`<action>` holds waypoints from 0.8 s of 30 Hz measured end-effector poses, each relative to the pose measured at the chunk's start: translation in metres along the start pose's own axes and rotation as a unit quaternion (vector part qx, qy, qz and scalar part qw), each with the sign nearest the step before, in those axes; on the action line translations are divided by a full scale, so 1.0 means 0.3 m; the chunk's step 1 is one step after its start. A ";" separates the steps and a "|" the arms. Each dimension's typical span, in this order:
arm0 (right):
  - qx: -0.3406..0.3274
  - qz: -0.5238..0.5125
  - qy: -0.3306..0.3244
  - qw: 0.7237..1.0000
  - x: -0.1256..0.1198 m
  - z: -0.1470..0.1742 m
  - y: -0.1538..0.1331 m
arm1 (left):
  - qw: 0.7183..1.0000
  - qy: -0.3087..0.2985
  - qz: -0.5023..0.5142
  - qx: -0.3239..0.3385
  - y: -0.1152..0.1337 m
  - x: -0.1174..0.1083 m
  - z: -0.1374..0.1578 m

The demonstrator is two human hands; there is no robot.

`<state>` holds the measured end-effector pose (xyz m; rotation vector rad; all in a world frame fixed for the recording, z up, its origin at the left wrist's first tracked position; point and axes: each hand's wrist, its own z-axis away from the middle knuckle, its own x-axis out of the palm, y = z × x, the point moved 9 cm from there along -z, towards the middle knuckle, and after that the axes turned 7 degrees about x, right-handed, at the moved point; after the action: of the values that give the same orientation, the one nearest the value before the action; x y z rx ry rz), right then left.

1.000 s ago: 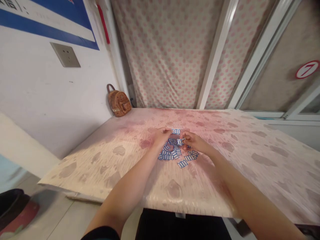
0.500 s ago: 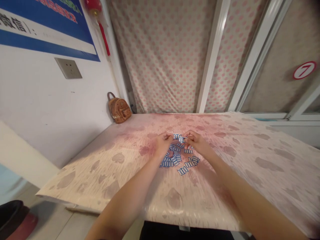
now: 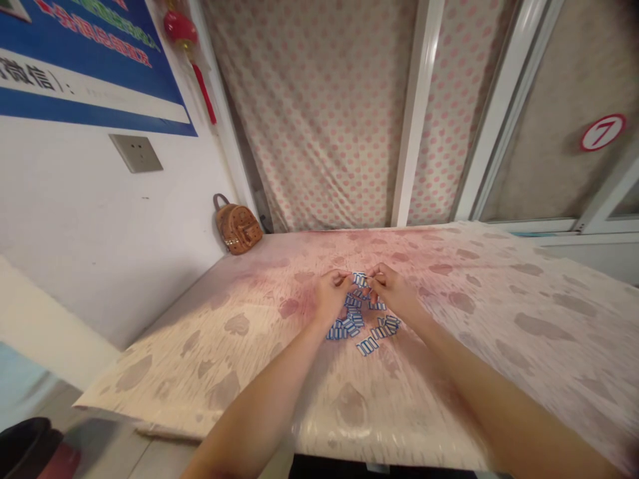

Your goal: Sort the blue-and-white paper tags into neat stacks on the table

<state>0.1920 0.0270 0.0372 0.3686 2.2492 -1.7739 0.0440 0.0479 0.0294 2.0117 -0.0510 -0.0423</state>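
Between my two hands, above the table's middle, are small flat blue-and-white striped pieces (image 3: 359,279). My left hand (image 3: 333,293) pinches the left end of them between thumb and fingertips. From the other side, my right hand (image 3: 392,289) grips the right end in the same way. The held pieces overlap; whether they are joined I cannot tell. A loose pile of several similar striped pieces (image 3: 353,319) lies just below my hands. One striped piece (image 3: 368,346) rests nearest to me, and a few more (image 3: 387,326) lie under my right wrist.
A patterned, shiny cloth (image 3: 239,372) covers the table. At the far left corner a small brown backpack-shaped bag (image 3: 239,227) stands against the wall. Behind the table hangs a dotted curtain (image 3: 329,133). A dark and red container (image 3: 34,446) is on the floor at lower left.
My hands have come closer together, and the held pieces now overlap more. The pile looks about the same. The camera view has shifted slightly.
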 end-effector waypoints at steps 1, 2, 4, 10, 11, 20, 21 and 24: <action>-0.001 0.006 0.005 1.000 -0.002 0.002 -0.001 | 1.000 0.000 0.004 -0.002 -0.001 0.001 0.000; -0.001 0.011 0.010 1.000 -0.003 0.003 -0.001 | 1.000 -0.002 0.008 -0.004 -0.002 0.003 0.001; 0.000 0.015 0.016 1.000 -0.005 0.005 0.000 | 1.000 -0.005 0.014 -0.006 -0.006 0.007 0.002; -0.011 0.014 0.017 1.000 -0.001 0.008 -0.005 | 1.000 -0.011 0.018 -0.007 -0.016 0.016 0.002; -0.010 0.016 0.016 1.000 -0.001 0.008 -0.005 | 1.000 -0.011 0.011 -0.002 -0.014 0.016 0.001; 0.006 -0.005 0.001 1.000 0.012 0.005 0.009 | 1.000 -0.015 -0.005 0.012 -0.026 0.014 -0.004; 0.007 -0.012 -0.001 1.000 0.013 0.004 0.009 | 1.000 -0.013 0.004 0.005 -0.033 0.013 -0.005; -0.002 -0.020 -0.006 1.000 0.016 0.003 -0.001 | 0.999 -0.003 0.031 -0.014 -0.053 0.007 -0.005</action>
<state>0.1875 0.0264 0.0357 0.3135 2.2664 -1.7846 0.0465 0.0561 0.0158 1.9810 -0.1163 -0.0088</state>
